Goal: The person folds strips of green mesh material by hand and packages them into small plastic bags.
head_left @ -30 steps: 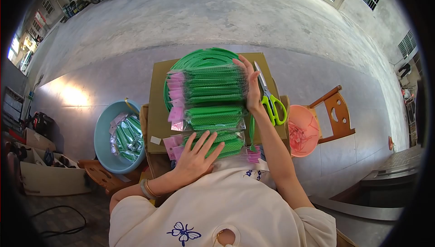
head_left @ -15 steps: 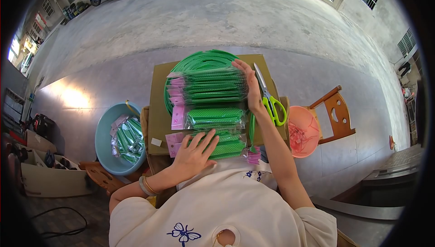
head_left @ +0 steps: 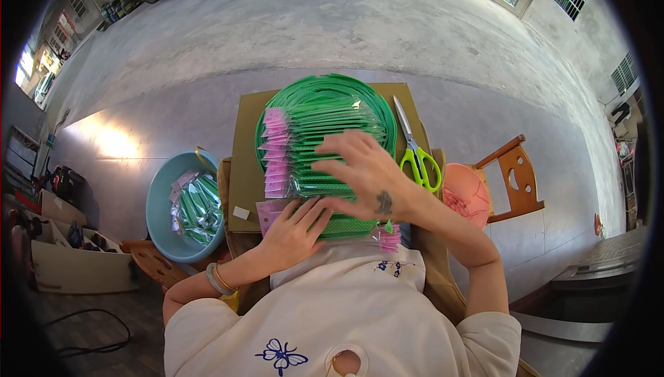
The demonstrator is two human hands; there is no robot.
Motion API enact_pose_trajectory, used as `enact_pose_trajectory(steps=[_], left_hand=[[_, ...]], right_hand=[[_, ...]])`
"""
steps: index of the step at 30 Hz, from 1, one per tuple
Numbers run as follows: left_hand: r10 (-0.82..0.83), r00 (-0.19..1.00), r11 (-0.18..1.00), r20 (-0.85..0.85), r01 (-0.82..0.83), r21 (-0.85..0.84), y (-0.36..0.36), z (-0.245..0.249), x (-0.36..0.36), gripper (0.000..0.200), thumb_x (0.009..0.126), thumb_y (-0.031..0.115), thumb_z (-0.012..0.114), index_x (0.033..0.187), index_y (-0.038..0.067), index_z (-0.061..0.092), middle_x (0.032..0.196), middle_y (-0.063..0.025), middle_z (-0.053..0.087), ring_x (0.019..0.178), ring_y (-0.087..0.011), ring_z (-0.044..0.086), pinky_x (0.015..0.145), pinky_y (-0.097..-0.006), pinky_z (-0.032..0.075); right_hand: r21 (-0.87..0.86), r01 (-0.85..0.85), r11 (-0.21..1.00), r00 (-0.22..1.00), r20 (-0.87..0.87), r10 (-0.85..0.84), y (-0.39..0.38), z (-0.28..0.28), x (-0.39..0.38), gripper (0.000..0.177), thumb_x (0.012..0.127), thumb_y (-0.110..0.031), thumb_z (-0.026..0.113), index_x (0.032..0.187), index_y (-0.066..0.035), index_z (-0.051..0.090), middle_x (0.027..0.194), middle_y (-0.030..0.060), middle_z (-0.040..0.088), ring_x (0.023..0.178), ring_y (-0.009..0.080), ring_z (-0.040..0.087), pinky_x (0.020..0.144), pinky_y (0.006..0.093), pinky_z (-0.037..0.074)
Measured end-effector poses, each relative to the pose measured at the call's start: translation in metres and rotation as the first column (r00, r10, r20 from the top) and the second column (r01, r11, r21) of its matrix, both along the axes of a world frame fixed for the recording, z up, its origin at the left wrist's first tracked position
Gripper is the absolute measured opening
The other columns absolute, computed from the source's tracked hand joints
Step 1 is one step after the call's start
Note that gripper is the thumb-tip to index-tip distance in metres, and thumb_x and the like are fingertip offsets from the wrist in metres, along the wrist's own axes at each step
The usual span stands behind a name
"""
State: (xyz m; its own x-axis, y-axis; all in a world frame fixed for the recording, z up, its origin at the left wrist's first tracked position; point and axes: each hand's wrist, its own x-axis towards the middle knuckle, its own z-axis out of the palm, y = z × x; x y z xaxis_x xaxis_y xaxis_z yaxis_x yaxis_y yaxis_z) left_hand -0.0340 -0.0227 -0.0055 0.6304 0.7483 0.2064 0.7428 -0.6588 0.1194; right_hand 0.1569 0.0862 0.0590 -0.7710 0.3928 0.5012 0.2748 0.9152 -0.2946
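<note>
A row of clear plastic packets with green dotted contents and pink header cards lies overlapped on a coil of green strip. Over the near end of that row is my right hand, fingers apart and slightly bent, holding nothing. My left hand rests with fingers stretched out on the packet closest to my body, covering part of it and its pink card. Lime-handled scissors lie to the right of the coil. A bundle of pink pieces shows by the near packet's right end.
Everything sits on an olive-brown board. A blue basin of green packets stands at left. To the right are a pink basin with red strands and a wooden chair. A small white piece lies at the board's left.
My right hand has moved from the row's far right end to above its near part. The row's packets now overlap more closely, including the one that lay apart. My left hand stays nearly in place.
</note>
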Motion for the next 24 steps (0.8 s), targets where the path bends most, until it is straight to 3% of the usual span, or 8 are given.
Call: enact_pose_trajectory(steps=[1, 3, 6, 9, 15, 18, 21, 24], left_hand=[[0.009, 1.000, 1.000, 0.017, -0.010, 0.027, 0.000, -0.002, -0.002, 0.062, 0.068, 0.025, 0.071, 0.119, -0.003, 0.050, 0.123, -0.0175, 0.047, 0.117, -0.0281, 0.044, 0.095, -0.0429, 0.037], [0.026, 0.999, 0.996, 0.048, -0.030, 0.081, 0.000, -0.004, -0.007, 0.059, 0.069, 0.023, 0.071, 0.118, -0.004, 0.050, 0.121, -0.0173, 0.049, 0.114, -0.0280, 0.047, 0.096, -0.0428, 0.038], [0.077, 0.994, 0.991, 0.080, -0.085, 0.099, -0.002, -0.005, -0.018, 0.056, 0.070, 0.021, 0.070, 0.116, -0.004, 0.052, 0.115, -0.0160, 0.053, 0.110, -0.0281, 0.050, 0.096, -0.0427, 0.037], [0.201, 0.969, 0.967, 0.141, -0.219, 0.127, -0.006, -0.008, -0.031, 0.054, 0.070, 0.022, 0.072, 0.114, -0.004, 0.054, 0.108, -0.0135, 0.057, 0.104, -0.0273, 0.053, 0.094, -0.0402, 0.038], [0.499, 0.852, 0.850, 0.157, -0.447, -0.278, 0.002, 0.002, -0.040, 0.052, 0.063, 0.031, 0.079, 0.100, 0.002, 0.058, 0.097, -0.0111, 0.060, 0.091, -0.0260, 0.057, 0.079, -0.0360, 0.044], [0.495, 0.787, 0.820, 0.369, -0.281, -0.499, 0.013, -0.006, -0.044, 0.048, 0.062, 0.029, 0.081, 0.093, 0.000, 0.058, 0.081, -0.0106, 0.062, 0.072, -0.0231, 0.059, 0.066, -0.0334, 0.046], [0.579, 0.757, 0.696, 0.303, -0.265, -0.667, 0.018, 0.002, -0.044, 0.040, 0.064, 0.023, 0.079, 0.089, -0.002, 0.060, 0.066, -0.0092, 0.059, 0.058, -0.0183, 0.056, 0.056, -0.0307, 0.045], [0.588, 0.749, 0.659, 0.305, -0.225, -0.718, 0.021, 0.000, -0.046, 0.035, 0.066, 0.019, 0.077, 0.091, -0.001, 0.064, 0.062, -0.0073, 0.057, 0.056, -0.0144, 0.052, 0.055, -0.0282, 0.043]], right_hand=[[-0.099, -0.096, 0.990, 0.995, 0.010, 0.098, -0.014, -0.004, 0.003, 0.032, 0.076, -0.021, 0.067, 0.101, -0.003, 0.059, 0.110, 0.0145, 0.054, 0.110, 0.0322, 0.050, 0.093, 0.0455, 0.040], [-0.182, -0.089, 0.979, 0.983, 0.143, 0.116, -0.035, -0.027, 0.016, 0.026, 0.072, -0.011, 0.066, 0.095, -0.003, 0.058, 0.102, 0.0119, 0.055, 0.098, 0.0286, 0.054, 0.084, 0.0419, 0.045], [-0.172, -0.077, 0.982, 0.969, 0.217, 0.114, -0.053, -0.069, 0.028, 0.029, 0.072, -0.009, 0.064, 0.099, -0.001, 0.058, 0.108, 0.0130, 0.056, 0.105, 0.0283, 0.053, 0.089, 0.0410, 0.044], [0.088, -0.071, 0.994, 0.984, 0.170, 0.056, -0.060, -0.082, 0.024, 0.034, 0.074, -0.012, 0.056, 0.103, 0.005, 0.058, 0.116, 0.0173, 0.054, 0.110, 0.0302, 0.052, 0.094, 0.0423, 0.042], [0.083, -0.044, 0.996, 0.970, 0.241, 0.023, -0.065, -0.087, 0.025, 0.041, 0.075, -0.013, 0.056, 0.111, 0.007, 0.055, 0.125, 0.0187, 0.050, 0.119, 0.0300, 0.047, 0.100, 0.0458, 0.038], [0.074, -0.034, 0.997, 0.970, 0.243, 0.015, -0.066, -0.087, 0.025, 0.045, 0.073, -0.015, 0.061, 0.112, 0.007, 0.055, 0.127, 0.0181, 0.049, 0.121, 0.0297, 0.046, 0.101, 0.0456, 0.037], [0.039, -0.029, 0.999, 0.969, 0.245, 0.019, -0.067, -0.085, 0.024, 0.051, 0.070, -0.019, 0.066, 0.113, 0.006, 0.055, 0.129, 0.0174, 0.047, 0.122, 0.0295, 0.044, 0.102, 0.0459, 0.036], [0.046, -0.026, 0.999, 0.961, 0.278, 0.012, -0.067, -0.087, 0.025, 0.066, 0.067, -0.024, 0.071, 0.123, 0.004, 0.048, 0.134, 0.0161, 0.043, 0.124, 0.0299, 0.042, 0.104, 0.0464, 0.033]])
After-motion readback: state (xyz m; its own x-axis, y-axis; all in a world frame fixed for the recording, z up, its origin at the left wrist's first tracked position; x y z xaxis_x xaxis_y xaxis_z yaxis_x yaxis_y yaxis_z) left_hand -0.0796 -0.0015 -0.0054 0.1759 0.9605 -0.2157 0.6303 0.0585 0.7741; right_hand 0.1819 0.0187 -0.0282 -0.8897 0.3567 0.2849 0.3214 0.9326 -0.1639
